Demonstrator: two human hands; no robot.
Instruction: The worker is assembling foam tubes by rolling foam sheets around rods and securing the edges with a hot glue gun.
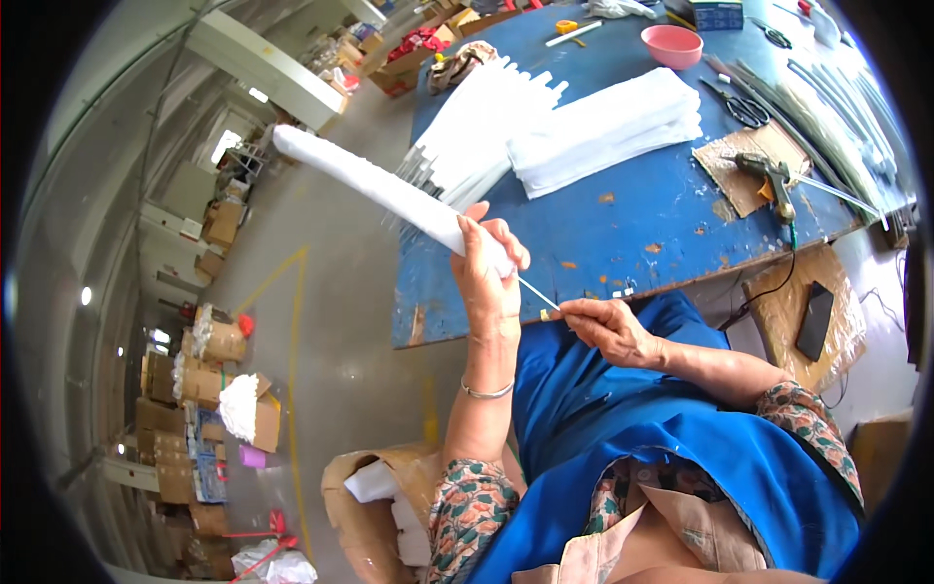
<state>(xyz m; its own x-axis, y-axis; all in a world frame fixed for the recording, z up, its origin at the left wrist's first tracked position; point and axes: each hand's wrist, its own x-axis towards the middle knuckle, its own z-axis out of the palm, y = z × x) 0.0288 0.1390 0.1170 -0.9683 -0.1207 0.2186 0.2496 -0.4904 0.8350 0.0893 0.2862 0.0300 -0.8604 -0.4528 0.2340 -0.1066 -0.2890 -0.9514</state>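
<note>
A long white padded roll (365,180) with a rounded far end slants up and to the left, over the table's left edge. My left hand (488,277) is closed around its near end. From that end a thin white stick (538,292) runs down to the right. My right hand (611,331) pinches the stick's tip between thumb and fingers. Beyond my hands lie a fanned bundle of white rods (486,122) and a stack of folded white cloth-like sheets (608,131). Whether the stick runs on inside the roll is hidden.
The blue table (632,234) holds a glue gun (778,185) on cardboard, black scissors (739,105), a pink bowl (671,46) and long rods (837,117). A phone (814,321) rests on a wrapped board at right. An open carton (379,526) stands lower left.
</note>
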